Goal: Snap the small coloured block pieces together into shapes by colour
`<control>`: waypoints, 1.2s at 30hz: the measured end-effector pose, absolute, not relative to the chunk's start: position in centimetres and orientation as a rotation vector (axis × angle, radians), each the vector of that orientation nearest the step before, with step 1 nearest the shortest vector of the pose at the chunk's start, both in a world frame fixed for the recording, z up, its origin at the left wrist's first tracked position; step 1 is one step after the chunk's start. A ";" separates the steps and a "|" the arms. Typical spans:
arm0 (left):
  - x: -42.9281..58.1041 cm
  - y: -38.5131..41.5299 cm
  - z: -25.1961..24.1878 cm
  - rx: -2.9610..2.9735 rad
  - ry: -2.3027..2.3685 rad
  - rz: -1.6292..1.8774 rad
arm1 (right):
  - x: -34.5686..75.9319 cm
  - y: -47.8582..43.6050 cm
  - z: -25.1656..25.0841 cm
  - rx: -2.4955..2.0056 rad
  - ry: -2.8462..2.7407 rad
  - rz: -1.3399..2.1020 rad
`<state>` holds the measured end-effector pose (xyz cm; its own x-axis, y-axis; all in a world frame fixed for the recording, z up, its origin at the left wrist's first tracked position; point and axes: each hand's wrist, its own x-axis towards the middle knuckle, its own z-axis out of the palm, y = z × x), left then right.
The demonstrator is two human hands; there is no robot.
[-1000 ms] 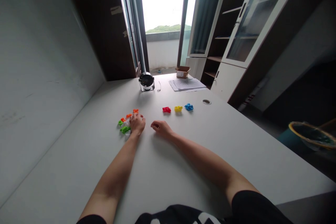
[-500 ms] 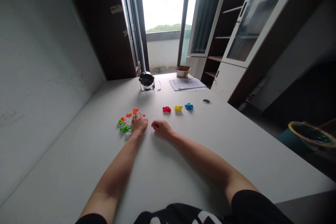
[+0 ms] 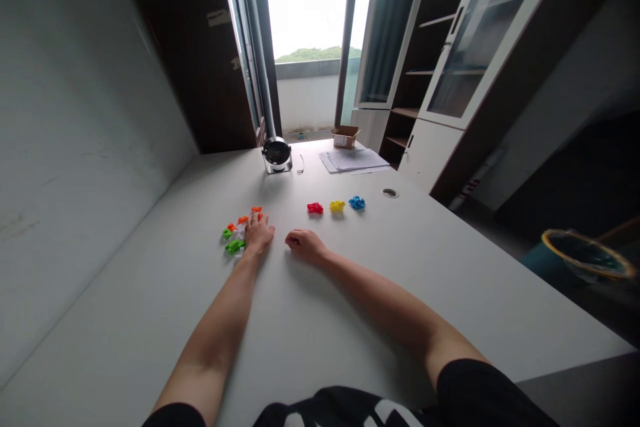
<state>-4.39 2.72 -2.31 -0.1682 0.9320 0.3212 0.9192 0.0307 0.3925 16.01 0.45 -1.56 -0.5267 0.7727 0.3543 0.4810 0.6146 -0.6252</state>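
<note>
My left hand reaches over a loose group of small plastic pieces, its fingers stretched and spread among them. Under and beside those fingers lie orange pieces and white pieces. Green pieces sit at the near left of the group; their exact kind is too small to make out. My right hand rests on the table, curled into a loose fist, with nothing visible in it. Beyond it, a red cluster, a yellow cluster and a blue cluster of similar pieces form a row.
At the back of the white table stand a round black and silver device, papers and an open cardboard box. A cable hole lies at the right. A wall borders the left side.
My left hand has shifted a little left, further over the pieces, and its fingers have spread. My right hand stays in about the same place, curled. The view has turned slightly.
</note>
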 end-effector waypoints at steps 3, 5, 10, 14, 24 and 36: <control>-3.9 2.3 -1.9 2.074 2.156 0.822 | 16.0 0.5 -1.6 -0.966 -2.214 0.607; -3.6 2.1 -1.6 2.155 2.010 0.820 | 16.1 0.5 -1.5 -0.987 -2.183 0.580; -3.0 1.8 -1.4 2.226 1.814 0.908 | 16.6 0.6 -1.1 -1.144 -2.027 0.505; -2.8 1.6 -1.2 2.207 1.873 0.885 | 16.9 0.8 -0.8 -1.219 -1.931 0.491; -2.1 1.5 -1.5 2.194 1.913 0.950 | 17.2 1.4 -1.2 -1.272 -1.931 0.475; -1.3 1.1 -1.4 2.212 1.990 0.766 | 17.4 1.3 -1.1 -1.298 -1.867 0.439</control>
